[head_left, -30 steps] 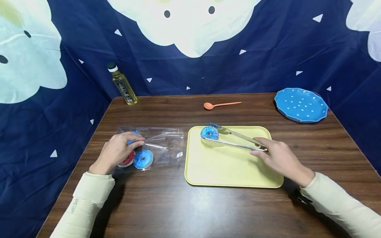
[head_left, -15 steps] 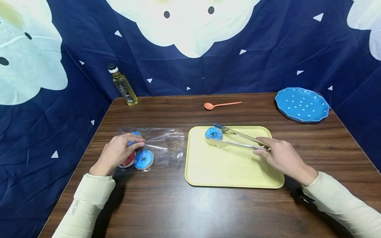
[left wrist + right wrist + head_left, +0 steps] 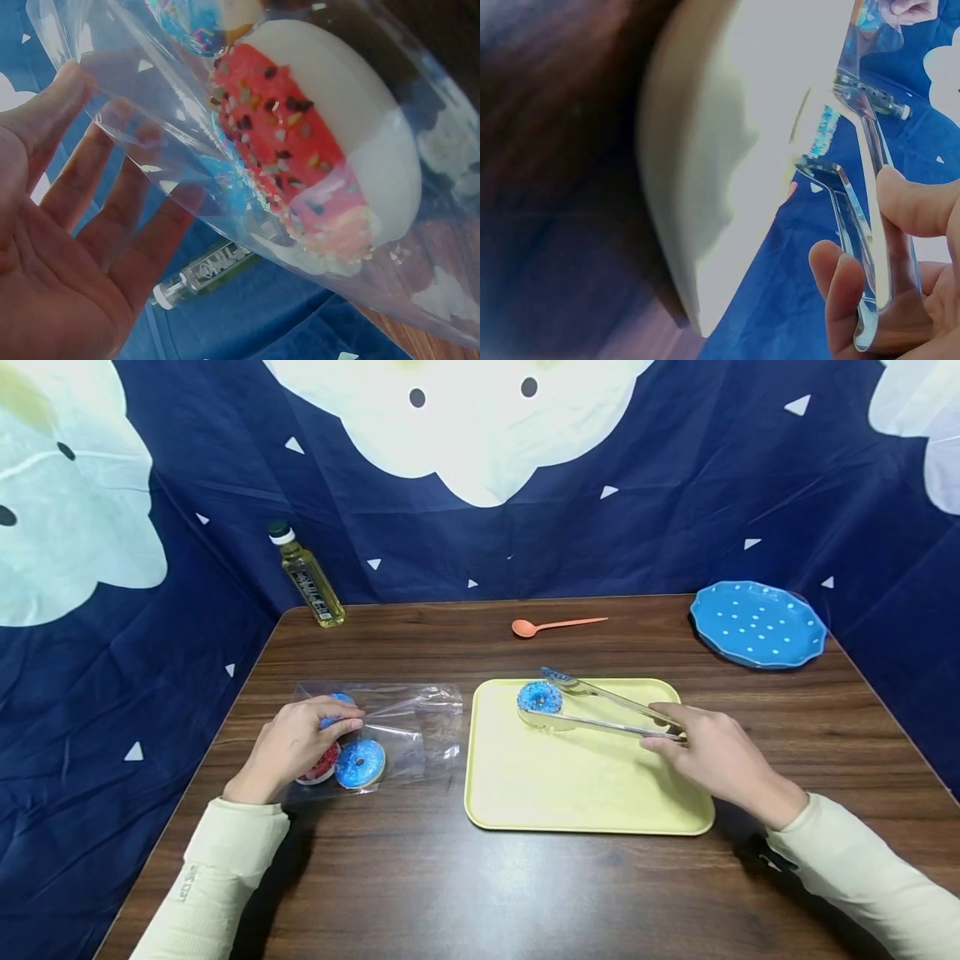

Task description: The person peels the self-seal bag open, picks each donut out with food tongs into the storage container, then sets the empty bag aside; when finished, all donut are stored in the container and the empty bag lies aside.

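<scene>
In the head view my left hand [image 3: 291, 745] pinches the edge of a clear plastic bag [image 3: 408, 745]. Inside the bag lie several donuts, among them a blue donut [image 3: 361, 763] and a red sprinkled donut [image 3: 281, 139], the latter close up in the left wrist view. My right hand [image 3: 718, 758] holds metal tongs [image 3: 600, 725] over a pale yellow tray [image 3: 577, 789]. Another blue donut [image 3: 540, 687] sits at the tray's far left, between the spread tong ends. Whether the tongs touch it, I cannot tell.
An orange spoon [image 3: 566, 624] lies behind the tray. A blue dotted plate [image 3: 759, 625] stands at the back right corner, and an oil bottle [image 3: 313, 583] at the back left. Dark blue cloth [image 3: 525, 547] hangs around the table [image 3: 420, 877].
My right hand and the tongs have shifted slightly right, and the donut between the tong ends has moved right too. The tong ends now look a little wider apart. My left hand has stayed put.
</scene>
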